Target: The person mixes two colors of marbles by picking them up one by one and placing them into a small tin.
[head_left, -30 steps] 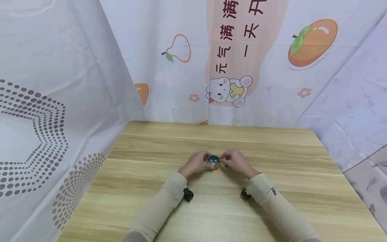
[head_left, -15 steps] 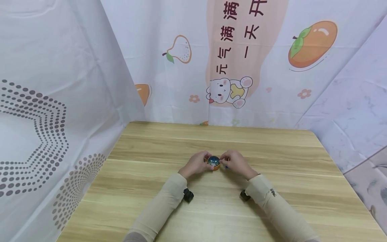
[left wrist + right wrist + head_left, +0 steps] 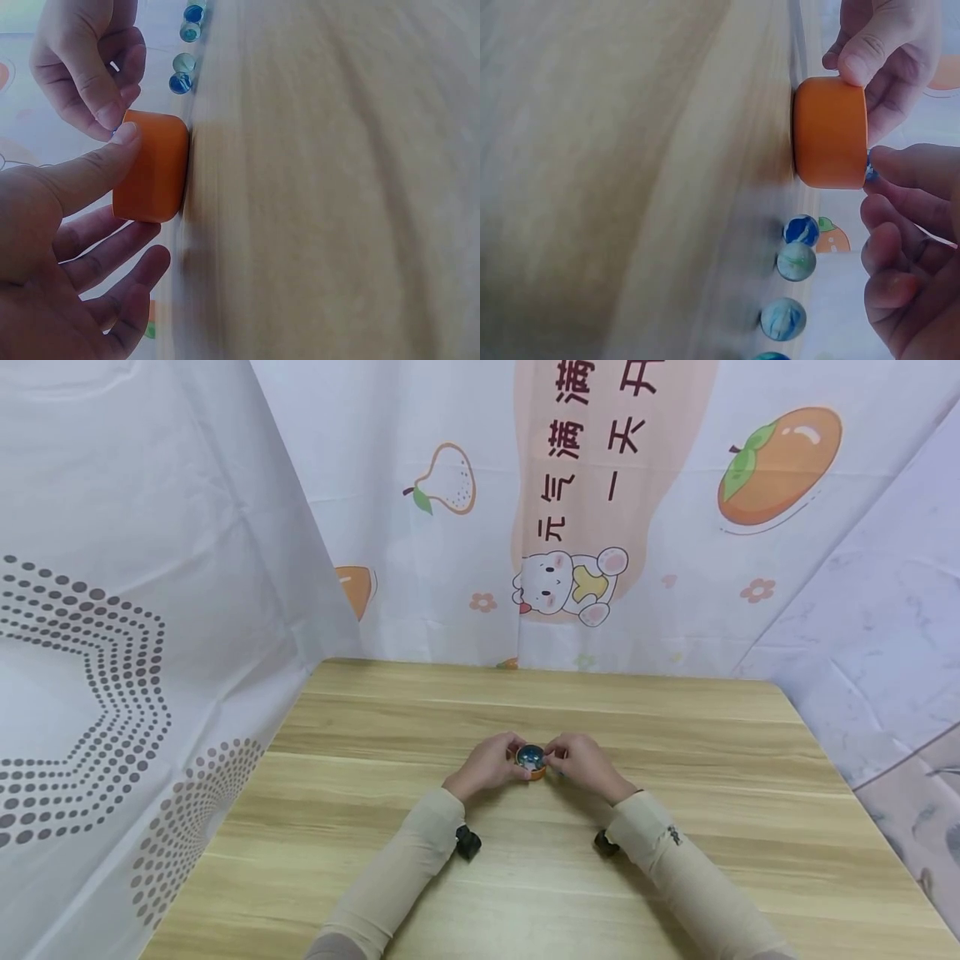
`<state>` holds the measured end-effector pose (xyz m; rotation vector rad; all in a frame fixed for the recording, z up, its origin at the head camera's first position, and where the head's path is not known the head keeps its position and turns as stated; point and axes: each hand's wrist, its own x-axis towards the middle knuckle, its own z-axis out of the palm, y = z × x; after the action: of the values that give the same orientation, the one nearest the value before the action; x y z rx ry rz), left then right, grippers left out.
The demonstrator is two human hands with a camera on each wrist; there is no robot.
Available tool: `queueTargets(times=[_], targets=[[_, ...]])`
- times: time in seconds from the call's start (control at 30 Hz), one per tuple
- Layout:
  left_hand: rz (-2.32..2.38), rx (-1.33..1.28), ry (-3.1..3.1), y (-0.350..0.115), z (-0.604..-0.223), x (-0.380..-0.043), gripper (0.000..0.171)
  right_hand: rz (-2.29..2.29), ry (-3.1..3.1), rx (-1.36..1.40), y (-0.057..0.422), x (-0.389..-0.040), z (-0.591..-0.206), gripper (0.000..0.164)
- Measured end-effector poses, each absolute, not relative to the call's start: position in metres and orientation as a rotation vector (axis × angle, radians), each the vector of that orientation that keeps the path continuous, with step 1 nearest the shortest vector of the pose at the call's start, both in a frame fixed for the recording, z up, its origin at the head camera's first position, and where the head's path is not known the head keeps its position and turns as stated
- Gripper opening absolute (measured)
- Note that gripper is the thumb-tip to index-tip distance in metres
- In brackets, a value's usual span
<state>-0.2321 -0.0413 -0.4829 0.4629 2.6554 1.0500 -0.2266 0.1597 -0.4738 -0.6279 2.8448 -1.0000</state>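
Upright on the table sits a small round orange bowl [image 3: 532, 774], its inside dark blue and shiny in the head view. My left hand [image 3: 490, 766] holds it by the side, thumb at the rim and fingers round the far wall. At the opposite rim, my right hand [image 3: 590, 766] pinches a blue marble [image 3: 871, 166] between thumb and forefinger; most of that marble is hidden by the fingers and bowl. Below the right hand, a blue-and-white marble [image 3: 801, 229] and a pale green marble [image 3: 796, 262] lie side by side on the table.
More glass marbles stand in a loose row, among them a light blue swirled marble [image 3: 783, 319]. The wooden table [image 3: 375, 860] ends at a printed curtain [image 3: 450, 568] behind. Each wrist wears a small black camera [image 3: 467, 843].
Both hands and the bowl stay almost in place. The right hand's fingers have shifted slightly at the rim, and less of the blue spot beneath them shows in the head view.
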Motion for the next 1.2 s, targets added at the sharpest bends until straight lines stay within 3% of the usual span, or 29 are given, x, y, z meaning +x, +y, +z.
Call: queueTargets(times=[1.2], targets=[[1.062, 0.462, 2.656, -0.0417, -0.4824, -0.2312, 0.049, -0.964, 2.855, -0.628, 0.1672, -0.2264, -0.4640, 0.015]])
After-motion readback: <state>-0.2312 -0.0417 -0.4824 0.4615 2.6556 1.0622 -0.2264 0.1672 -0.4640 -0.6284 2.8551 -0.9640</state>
